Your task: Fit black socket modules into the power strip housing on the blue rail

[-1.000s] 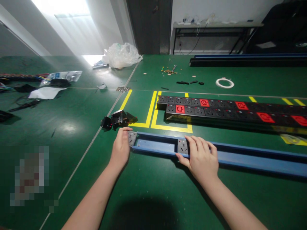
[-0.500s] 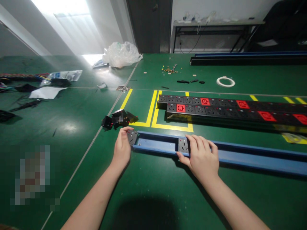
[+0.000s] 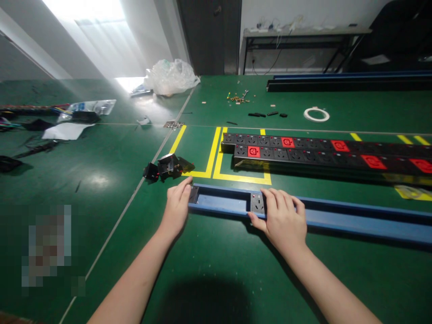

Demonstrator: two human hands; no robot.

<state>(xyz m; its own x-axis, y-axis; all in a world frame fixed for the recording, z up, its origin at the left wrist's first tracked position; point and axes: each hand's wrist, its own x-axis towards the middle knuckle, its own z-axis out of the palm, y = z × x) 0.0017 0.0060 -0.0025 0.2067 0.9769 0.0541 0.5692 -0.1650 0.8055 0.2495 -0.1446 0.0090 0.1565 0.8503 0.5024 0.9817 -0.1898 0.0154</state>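
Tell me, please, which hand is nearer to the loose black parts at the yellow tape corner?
Left. The left hand lies at the blue channel's end, just below the black parts; the right hand rests further right along the channel, beside a socket.

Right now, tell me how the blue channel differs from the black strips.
The blue channel looks mostly hollow; the black strips are filled with sockets, some red. The left hand and right hand rest on the blue channel; the black strips lie untouched across yellow tape. Both are long, lying flat.
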